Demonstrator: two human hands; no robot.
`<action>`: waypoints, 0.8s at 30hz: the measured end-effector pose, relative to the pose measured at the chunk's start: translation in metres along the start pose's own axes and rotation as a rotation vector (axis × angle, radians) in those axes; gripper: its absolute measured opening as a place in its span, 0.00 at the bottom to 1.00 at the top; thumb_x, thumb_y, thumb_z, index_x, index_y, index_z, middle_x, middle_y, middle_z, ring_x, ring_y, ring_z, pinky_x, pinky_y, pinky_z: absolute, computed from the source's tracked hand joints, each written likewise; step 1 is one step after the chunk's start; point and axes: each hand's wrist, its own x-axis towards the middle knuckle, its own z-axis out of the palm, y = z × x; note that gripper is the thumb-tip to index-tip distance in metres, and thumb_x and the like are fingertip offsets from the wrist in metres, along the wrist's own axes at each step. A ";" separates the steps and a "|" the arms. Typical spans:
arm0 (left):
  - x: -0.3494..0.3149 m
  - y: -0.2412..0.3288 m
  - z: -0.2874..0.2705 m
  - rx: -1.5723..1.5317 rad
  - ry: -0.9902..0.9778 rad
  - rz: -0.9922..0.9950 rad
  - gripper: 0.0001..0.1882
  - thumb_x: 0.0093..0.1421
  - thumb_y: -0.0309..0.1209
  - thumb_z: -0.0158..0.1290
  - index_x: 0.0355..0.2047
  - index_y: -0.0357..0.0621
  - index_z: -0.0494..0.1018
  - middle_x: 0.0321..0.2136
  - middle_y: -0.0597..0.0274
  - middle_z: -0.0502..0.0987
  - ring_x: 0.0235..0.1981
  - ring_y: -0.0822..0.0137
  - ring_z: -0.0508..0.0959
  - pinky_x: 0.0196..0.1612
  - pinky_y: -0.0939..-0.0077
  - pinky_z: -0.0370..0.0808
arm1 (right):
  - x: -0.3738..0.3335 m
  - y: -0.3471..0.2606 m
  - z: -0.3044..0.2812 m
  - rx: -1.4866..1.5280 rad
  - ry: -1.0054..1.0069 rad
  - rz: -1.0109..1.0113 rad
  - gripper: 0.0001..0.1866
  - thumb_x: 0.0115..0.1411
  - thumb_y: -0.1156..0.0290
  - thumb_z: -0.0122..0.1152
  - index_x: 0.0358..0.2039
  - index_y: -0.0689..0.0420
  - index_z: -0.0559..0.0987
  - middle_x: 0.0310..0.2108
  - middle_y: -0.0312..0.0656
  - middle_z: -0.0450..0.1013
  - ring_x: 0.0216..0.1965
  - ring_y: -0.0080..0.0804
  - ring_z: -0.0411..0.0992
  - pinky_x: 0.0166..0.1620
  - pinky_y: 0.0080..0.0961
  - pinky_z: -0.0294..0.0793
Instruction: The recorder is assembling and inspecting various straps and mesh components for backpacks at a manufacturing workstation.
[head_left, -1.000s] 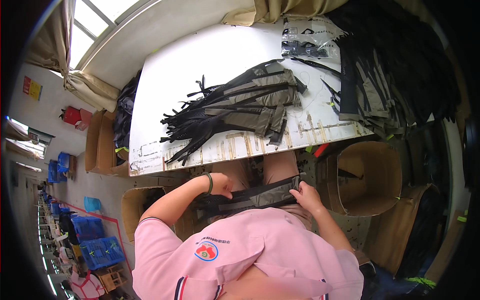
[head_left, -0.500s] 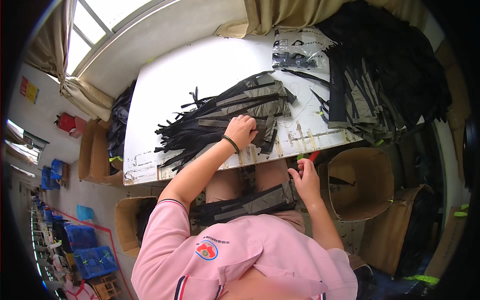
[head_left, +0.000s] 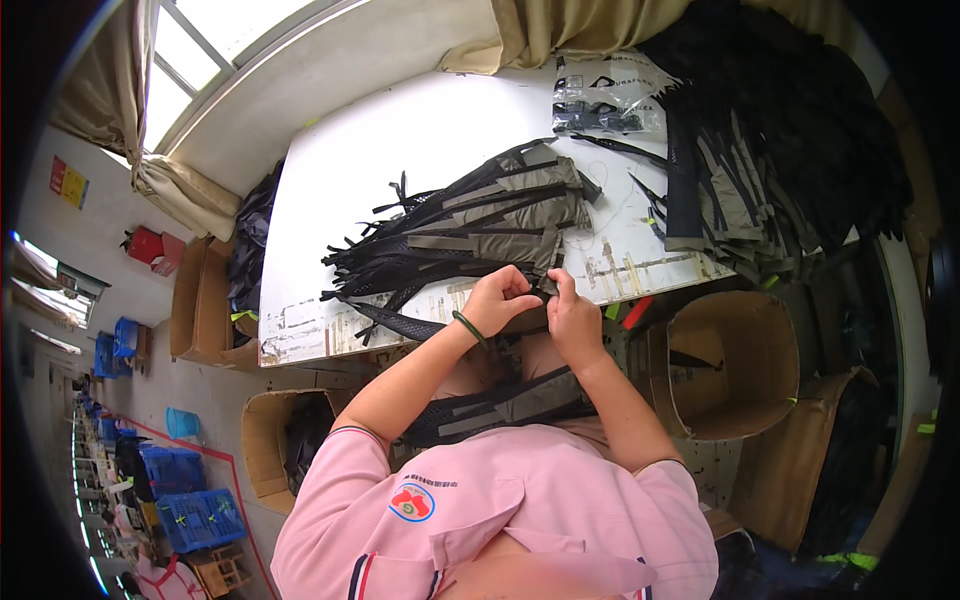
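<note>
Close together at the near edge of the table, my left hand [head_left: 499, 300] and my right hand [head_left: 576, 322] pinch the grey end of a black mesh strap [head_left: 400, 321]. The exact spot held is partly hidden by the fingers. Just beyond them lies a fanned pile of black mesh and grey fabric straps [head_left: 480, 213], their thin black tails pointing left. Another black and grey strap [head_left: 520, 404] rests across my lap, below my forearms.
On the white table [head_left: 390, 130], a clear plastic bag [head_left: 610, 95] of dark parts sits at the back. More straps [head_left: 735, 200] and a black heap [head_left: 800, 110] fill the right side. Open cardboard boxes [head_left: 735, 365] stand right and left [head_left: 270, 440] below the table.
My right hand has come up from beside my lap to the table edge and joined my left. The left has shifted slightly nearer me, with a strap end now between both hands.
</note>
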 end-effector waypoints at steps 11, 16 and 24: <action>-0.027 0.013 0.011 0.416 0.117 0.581 0.10 0.50 0.26 0.60 0.26 0.40 0.69 0.24 0.56 0.70 0.27 0.54 0.72 0.29 0.67 0.69 | 0.025 0.010 -0.012 0.343 0.163 -0.027 0.07 0.56 0.70 0.58 0.24 0.58 0.74 0.16 0.37 0.66 0.18 0.29 0.66 0.25 0.27 0.66; -0.030 0.011 0.013 0.366 0.032 0.391 0.09 0.53 0.28 0.58 0.27 0.40 0.68 0.25 0.55 0.70 0.28 0.50 0.71 0.32 0.63 0.69 | 0.002 0.028 0.013 1.303 -0.129 0.583 0.08 0.56 0.69 0.56 0.21 0.54 0.73 0.21 0.26 0.66 0.24 0.13 0.61 0.27 0.15 0.59; -0.019 0.011 -0.007 -0.132 -0.221 0.041 0.07 0.59 0.20 0.52 0.38 0.38 0.72 0.31 0.71 0.74 0.33 0.81 0.71 0.37 0.83 0.69 | -0.002 0.022 -0.005 1.473 -0.381 0.439 0.10 0.62 0.70 0.55 0.42 0.60 0.76 0.32 0.30 0.72 0.33 0.17 0.69 0.39 0.15 0.68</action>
